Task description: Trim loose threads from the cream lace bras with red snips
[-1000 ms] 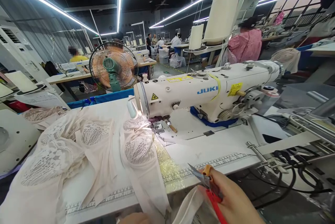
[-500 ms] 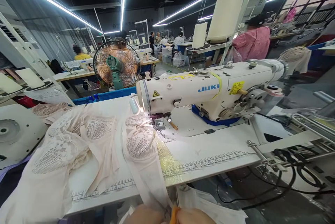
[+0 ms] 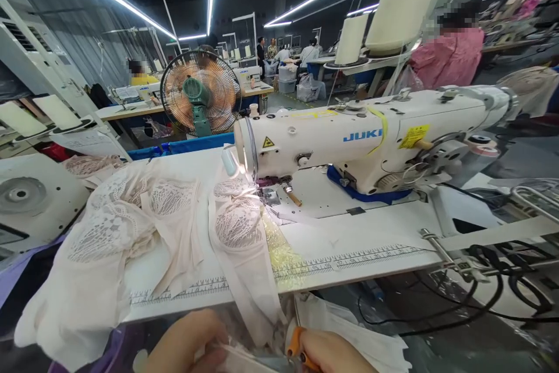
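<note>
My right hand (image 3: pixel 338 352) is closed around orange-handled scissors (image 3: pixel 296 343) at the lower edge of the view, below the table front. Their blades point left, toward pale fabric (image 3: pixel 236 358) pinched in my left hand (image 3: pixel 187 341). Whether the blades touch that fabric I cannot tell. Just above both hands, a beige lace bra (image 3: pixel 239 227) lies on the table beside the sewing machine's needle area, its band hanging over the front edge. Yellow glittery material (image 3: pixel 282 251) lies along its right side.
The white JUKI sewing machine (image 3: pixel 323 140) stands across the table (image 3: pixel 371 233). More beige lace bras (image 3: pixel 105 233) are heaped at the left. White fabric (image 3: pixel 349 323) hangs below the table edge. A fan (image 3: pixel 201 93) stands behind, thread cones (image 3: pixel 404 3) at upper right.
Both hands have come up further into view, and my left hand has moved left, away from my right. More of the scissors shows. The whole view has shifted slightly.
</note>
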{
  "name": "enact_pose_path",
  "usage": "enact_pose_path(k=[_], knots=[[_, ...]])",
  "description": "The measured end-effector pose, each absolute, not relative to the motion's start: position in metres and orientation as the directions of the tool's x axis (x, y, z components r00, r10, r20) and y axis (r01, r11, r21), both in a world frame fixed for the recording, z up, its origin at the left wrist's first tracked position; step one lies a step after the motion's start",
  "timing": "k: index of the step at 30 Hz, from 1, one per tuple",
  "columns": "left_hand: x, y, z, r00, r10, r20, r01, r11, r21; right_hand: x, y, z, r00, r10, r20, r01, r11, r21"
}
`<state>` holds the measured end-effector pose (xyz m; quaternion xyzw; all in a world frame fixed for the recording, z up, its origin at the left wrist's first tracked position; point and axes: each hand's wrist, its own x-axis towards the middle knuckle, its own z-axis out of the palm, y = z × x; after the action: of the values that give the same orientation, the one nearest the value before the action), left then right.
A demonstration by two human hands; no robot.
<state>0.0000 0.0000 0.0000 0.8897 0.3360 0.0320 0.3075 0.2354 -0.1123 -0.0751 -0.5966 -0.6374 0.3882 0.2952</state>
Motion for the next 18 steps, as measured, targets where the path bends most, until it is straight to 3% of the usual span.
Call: enact_pose_path(k=[3,8,13,18], knots=[[0.003,-0.008,0.013,0.644,0.729,-0.231,0.634,-0.341,0.694,0.237,-0.126,-0.055,-0.14,0.985,-0.104,0.479,-0.024,-0.877],[0.014,-0.017,0.006,0.616,0.771,-0.162,0.432,-0.159,0.888,0.242,-0.142,-0.047,-0.11,0.971,-0.211,0.496,-0.131,-0.858],[0.026,-0.029,-0.003,0.593,0.795,-0.129,0.33,-0.094,0.939,0.244,-0.157,-0.061,-0.019,0.949,-0.314,0.452,-0.272,-0.85],[0.035,-0.039,-0.009,0.574,0.819,0.009,0.34,-0.248,0.907,0.247,-0.162,-0.066,0.018,0.945,-0.326,0.469,-0.296,-0.832]])
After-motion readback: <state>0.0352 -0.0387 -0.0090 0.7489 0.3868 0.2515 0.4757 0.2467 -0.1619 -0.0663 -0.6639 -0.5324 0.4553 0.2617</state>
